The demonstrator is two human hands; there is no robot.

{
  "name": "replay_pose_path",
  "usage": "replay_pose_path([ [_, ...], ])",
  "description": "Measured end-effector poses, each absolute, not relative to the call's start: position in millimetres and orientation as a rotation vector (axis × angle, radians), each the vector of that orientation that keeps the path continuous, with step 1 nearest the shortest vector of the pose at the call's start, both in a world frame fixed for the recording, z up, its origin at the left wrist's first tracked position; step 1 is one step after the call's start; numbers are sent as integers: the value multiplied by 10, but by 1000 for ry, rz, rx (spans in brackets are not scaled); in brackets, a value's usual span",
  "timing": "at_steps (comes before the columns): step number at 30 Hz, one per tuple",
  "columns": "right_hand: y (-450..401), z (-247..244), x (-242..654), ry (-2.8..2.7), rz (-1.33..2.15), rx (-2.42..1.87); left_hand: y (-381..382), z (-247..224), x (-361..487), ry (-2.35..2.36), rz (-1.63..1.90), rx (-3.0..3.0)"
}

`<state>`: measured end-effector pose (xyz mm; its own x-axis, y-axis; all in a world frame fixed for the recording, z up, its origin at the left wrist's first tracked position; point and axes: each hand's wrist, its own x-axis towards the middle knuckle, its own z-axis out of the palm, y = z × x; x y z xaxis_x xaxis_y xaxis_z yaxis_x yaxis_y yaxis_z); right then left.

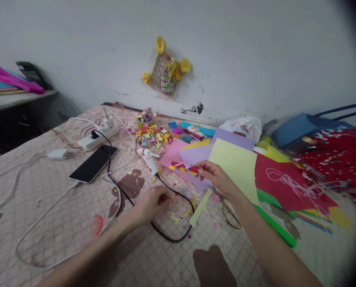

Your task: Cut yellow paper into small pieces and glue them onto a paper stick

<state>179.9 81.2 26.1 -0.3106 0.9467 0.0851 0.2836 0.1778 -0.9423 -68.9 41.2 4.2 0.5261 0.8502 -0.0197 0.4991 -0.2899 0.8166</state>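
Observation:
My right hand [216,175] pinches the end of a narrow red piece [178,164] with small yellow and pink paper bits along it, held over pink and lilac paper. My left hand [154,202] is closed with its fingers curled, low over the table; whatever lies in them, if anything, is hidden. Behind my left hand lies a white glue gun [148,160], its black cord [169,238] looping around under my hands. Scissors with gold handles [230,215] rest partly under my right wrist. Beside them is a pale yellow-green paper strip [201,208].
A phone [93,163] and a white power strip [98,138] with cables occupy the left. Small paper cuttings [154,136] are heaped at the back. Coloured sheets [234,167], tangled white string [294,185] and a red sequinned cloth [339,159] spread to the right.

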Motion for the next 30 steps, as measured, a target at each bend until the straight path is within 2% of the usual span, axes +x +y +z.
replay_pose_path([
  [9,512,278,1653,-1559,1402,-1170,650,73,-829,1133,807,1609],
  [20,444,219,1429,-1637,1464,-1136,550,155,-783,807,542,1473],
  [30,410,172,1423,-1503,1486,-1125,568,79,-803,803,547,1215],
])
